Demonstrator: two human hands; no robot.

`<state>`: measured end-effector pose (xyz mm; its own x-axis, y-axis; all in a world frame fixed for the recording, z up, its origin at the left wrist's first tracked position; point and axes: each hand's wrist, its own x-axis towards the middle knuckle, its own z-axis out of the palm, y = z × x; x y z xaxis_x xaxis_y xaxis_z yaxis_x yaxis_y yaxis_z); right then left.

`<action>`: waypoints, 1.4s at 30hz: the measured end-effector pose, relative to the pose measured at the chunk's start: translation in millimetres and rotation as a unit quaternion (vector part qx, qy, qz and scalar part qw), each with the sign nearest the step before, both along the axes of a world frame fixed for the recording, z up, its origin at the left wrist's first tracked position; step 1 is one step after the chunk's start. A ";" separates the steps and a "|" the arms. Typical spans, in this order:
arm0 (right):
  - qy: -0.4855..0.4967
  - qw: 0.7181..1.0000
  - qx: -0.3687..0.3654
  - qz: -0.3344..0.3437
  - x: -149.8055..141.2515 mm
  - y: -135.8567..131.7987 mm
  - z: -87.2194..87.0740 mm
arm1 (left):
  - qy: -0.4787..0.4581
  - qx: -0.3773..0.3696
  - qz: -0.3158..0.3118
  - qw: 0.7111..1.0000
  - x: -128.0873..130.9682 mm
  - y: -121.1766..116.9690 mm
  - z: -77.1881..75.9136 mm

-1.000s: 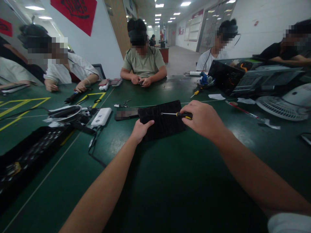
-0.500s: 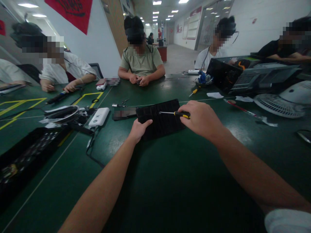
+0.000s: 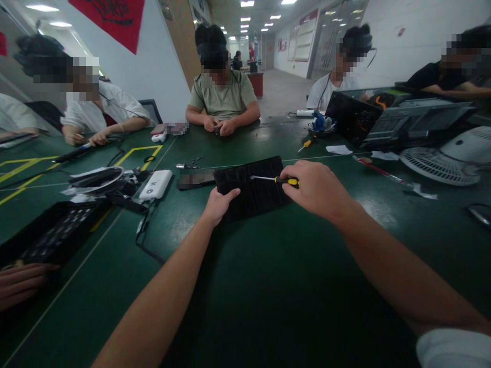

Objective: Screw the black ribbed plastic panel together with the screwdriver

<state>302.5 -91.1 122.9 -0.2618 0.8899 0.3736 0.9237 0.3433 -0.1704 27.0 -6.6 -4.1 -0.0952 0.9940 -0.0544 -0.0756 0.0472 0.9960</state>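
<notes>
At the middle of the bench (image 3: 276,276), fingers of the left hand (image 3: 221,203) pinch the dark panel's (image 3: 264,198) left end; the right hand (image 3: 316,185) grasps a screwdriver (image 3: 287,181). Probably light and stiff, the panel suits an edge hold.

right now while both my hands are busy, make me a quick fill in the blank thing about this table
The right hand holds a screwdriver whose handle is black and ____.
The left hand grips the dark flat piece at its ____ end.
The white fan lies near the picture's ____ edge.
The tabletop is dark ____.

Missing words: yellow; left; right; green.
</notes>
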 end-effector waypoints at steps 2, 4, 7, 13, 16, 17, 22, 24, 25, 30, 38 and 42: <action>0.004 1.000 0.003 0.003 0.9 1.1 -1.0 | 0.000 0.004 -0.004 1.000 0.1 -0.5 0.0; 0.010 1.000 0.007 0.007 2.0 2.4 -2.4 | -0.003 0.006 -0.007 1.000 0.4 -1.4 1.0; 0.014 1.000 0.011 0.008 3.4 3.4 -3.5 | -0.007 0.000 -0.004 1.000 1.5 -2.7 3.2; 0.013 1.000 -0.006 0.001 3.0 2.8 0.6 | -0.005 -0.010 0.017 1.000 3.2 -0.3 4.1; 0.010 1.000 -0.021 -0.005 2.5 3.9 3.2 | 0.002 -0.010 0.018 1.000 3.7 1.0 4.8; 0.009 1.000 -0.024 -0.008 2.5 4.5 4.0 | 0.002 -0.012 0.016 1.000 3.9 1.1 5.6; 0.013 0.999 -0.040 -0.005 2.4 5.6 8.5 | 0.002 -0.019 0.027 0.999 5.1 0.2 10.7; 0.011 0.999 -0.045 -0.008 2.0 5.1 10.1 | 0.003 -0.022 0.030 0.999 5.6 -0.3 12.2; 0.009 0.999 -0.046 -0.010 1.7 4.8 10.6 | 0.004 -0.023 0.029 0.999 5.9 -0.6 12.6; 0.013 0.999 -0.042 -0.012 2.1 4.4 9.1 | 0.005 -0.019 0.031 0.999 7.1 -2.8 13.3; 0.018 0.999 -0.027 -0.007 4.8 5.5 6.1 | -0.005 -0.012 0.010 1.000 5.9 -2.8 10.2; 0.017 1.000 -0.025 -0.007 4.8 5.8 5.6 | -0.010 -0.016 0.015 1.000 5.7 -2.1 9.1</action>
<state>307.3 -85.3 128.5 -0.2376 0.9111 0.3368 0.9213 0.3212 -0.2190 32.8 -8.8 5.0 -0.1230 0.9884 -0.0886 -0.0969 0.0769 0.9923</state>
